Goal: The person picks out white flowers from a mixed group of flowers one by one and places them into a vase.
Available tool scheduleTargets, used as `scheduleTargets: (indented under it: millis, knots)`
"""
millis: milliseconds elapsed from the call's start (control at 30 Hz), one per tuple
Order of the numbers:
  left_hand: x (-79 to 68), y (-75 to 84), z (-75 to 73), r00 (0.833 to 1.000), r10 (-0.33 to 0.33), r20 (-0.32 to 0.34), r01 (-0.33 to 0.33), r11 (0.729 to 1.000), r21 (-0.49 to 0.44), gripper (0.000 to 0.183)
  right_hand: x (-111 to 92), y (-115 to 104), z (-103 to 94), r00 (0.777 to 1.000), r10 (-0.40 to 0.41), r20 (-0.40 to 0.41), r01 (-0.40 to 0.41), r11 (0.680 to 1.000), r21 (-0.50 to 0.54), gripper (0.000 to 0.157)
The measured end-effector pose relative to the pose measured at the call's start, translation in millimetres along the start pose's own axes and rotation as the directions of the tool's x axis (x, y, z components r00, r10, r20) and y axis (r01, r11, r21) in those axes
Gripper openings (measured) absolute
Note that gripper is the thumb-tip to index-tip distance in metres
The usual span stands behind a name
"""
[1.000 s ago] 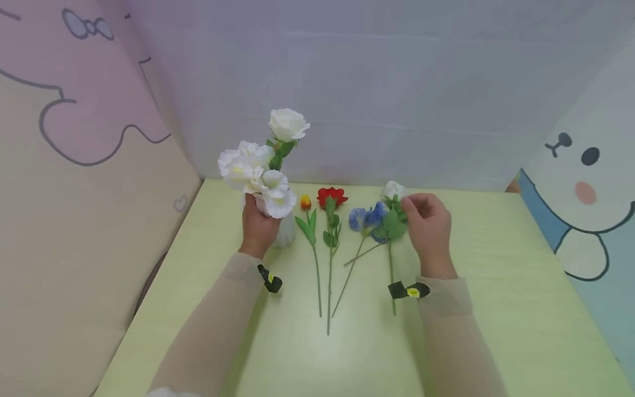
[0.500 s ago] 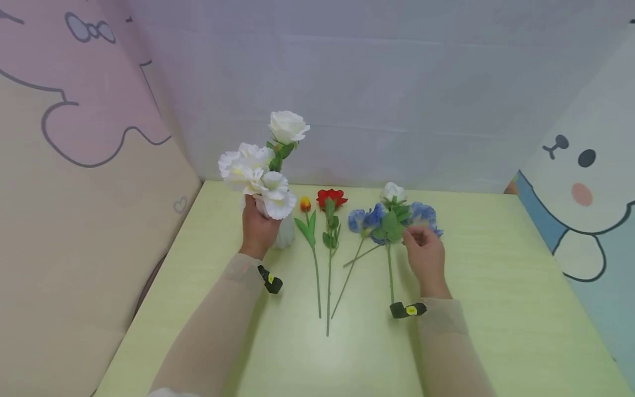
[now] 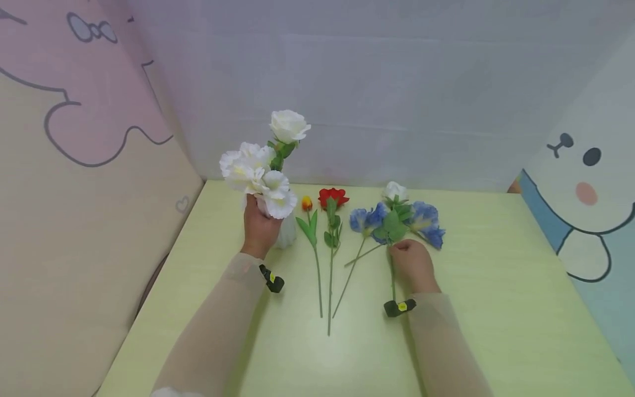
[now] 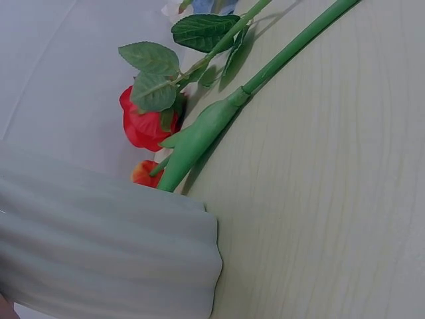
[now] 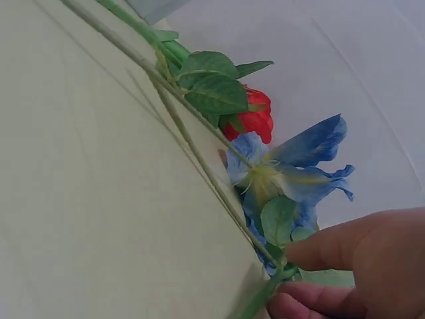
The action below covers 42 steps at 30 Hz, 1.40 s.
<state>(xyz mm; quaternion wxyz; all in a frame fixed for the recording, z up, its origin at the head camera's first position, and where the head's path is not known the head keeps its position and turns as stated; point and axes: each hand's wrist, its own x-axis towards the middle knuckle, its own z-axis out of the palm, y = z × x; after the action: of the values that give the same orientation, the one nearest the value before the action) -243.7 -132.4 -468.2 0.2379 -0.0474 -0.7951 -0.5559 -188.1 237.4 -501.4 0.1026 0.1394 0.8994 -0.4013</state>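
At left in the head view, my left hand (image 3: pixel 260 229) grips a white fluted vase (image 3: pixel 286 231) just below its blooms. Large ruffled white flowers (image 3: pixel 258 173) and a taller white rose (image 3: pixel 289 125) stand in it. The vase hides most of my left fingers. On the right, my right hand (image 3: pixel 414 264) pinches the stem of another white rose (image 3: pixel 395 191) that lies on the table. The right wrist view shows thumb and fingers at its green stem (image 5: pixel 265 292), below the leaves. Blue flowers (image 3: pixel 425 220) lie on either side of this rose.
Between the hands, an orange-yellow tulip (image 3: pixel 307 203) and a red flower (image 3: pixel 333 197) lie with stems toward me. A blue flower (image 3: pixel 367 219) lies beside them, its stem crossed by another. The pale table (image 3: pixel 496 309) meets a grey back wall (image 3: pixel 377 110).
My right hand has come down from beside the rose's bloom to its stem, uncovering the blue flower on the right. The left hand stays at the vase.
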Motion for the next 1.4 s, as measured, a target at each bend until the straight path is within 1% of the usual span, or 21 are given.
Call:
scheduleTargets:
  millis: [133,233,433,533,667,833,967,1033,1133,1267,1333,1400]
  knots:
    - [-0.2,-0.8,0.3,1.0,0.0,-0.001,0.0,1.0,0.001,0.073,7.8,2.2,1.2,1.0,-0.027,0.005,0.027,0.994,-0.105,0.037]
    - [0.1,-0.6,0.1,1.0,0.009,-0.001,-0.009,1.0,-0.002,0.073,9.5,2.8,-1.5,1.0,-0.024,0.02,0.026,0.993,-0.114,0.035]
    - [2.2,-0.1,-3.0,0.999,0.049,-0.012,-0.049,0.999,-0.011,0.074,11.7,0.2,-10.2,0.997,-0.018,0.072,0.021,0.999,-0.04,0.037]
    - [3.0,-1.0,-4.1,0.999,0.043,-0.01,-0.043,0.999,-0.004,0.075,14.4,1.1,-14.3,0.993,-0.03,0.113,0.032,0.999,-0.014,0.039]
    - [2.4,0.5,-4.6,1.0,0.017,0.003,-0.017,1.0,0.009,0.075,19.0,4.6,-20.1,0.983,-0.049,0.177,0.045,0.999,0.027,0.036]
    - [1.5,2.1,-3.6,1.0,0.007,0.009,-0.007,1.0,-0.003,0.074,21.9,8.7,-23.2,0.977,-0.052,0.209,0.03,0.994,0.106,0.034]
    - [2.5,0.5,-1.8,1.0,0.021,0.005,-0.02,1.0,-0.016,0.073,19.7,9.4,-23.8,0.975,-0.052,0.217,0.005,0.977,0.213,0.034]
    - [3.2,0.0,-0.9,1.0,0.031,0.004,-0.031,0.999,-0.016,0.073,17.8,9.8,-24.5,0.974,-0.046,0.223,-0.019,0.96,0.281,0.034]
    - [3.5,-0.4,0.2,0.999,0.034,0.004,-0.034,0.999,-0.007,0.073,15.2,10.6,-25.6,0.971,-0.06,0.232,-0.026,0.936,0.351,0.034]
    - [2.5,-0.3,0.2,1.0,0.03,-0.002,-0.03,1.0,-0.005,0.074,9.4,10.6,-27.4,0.962,-0.119,0.244,0.01,0.914,0.406,0.029]
    - [1.9,-0.4,0.0,1.0,0.031,-0.005,-0.031,1.0,-0.005,0.074,5.9,9.3,-28.4,0.962,-0.143,0.235,0.033,0.908,0.418,0.026]
    - [1.3,0.0,-0.2,0.999,0.037,-0.006,-0.037,0.999,-0.005,0.074,2.5,7.1,-30.1,0.963,-0.158,0.217,0.054,0.906,0.419,0.027]
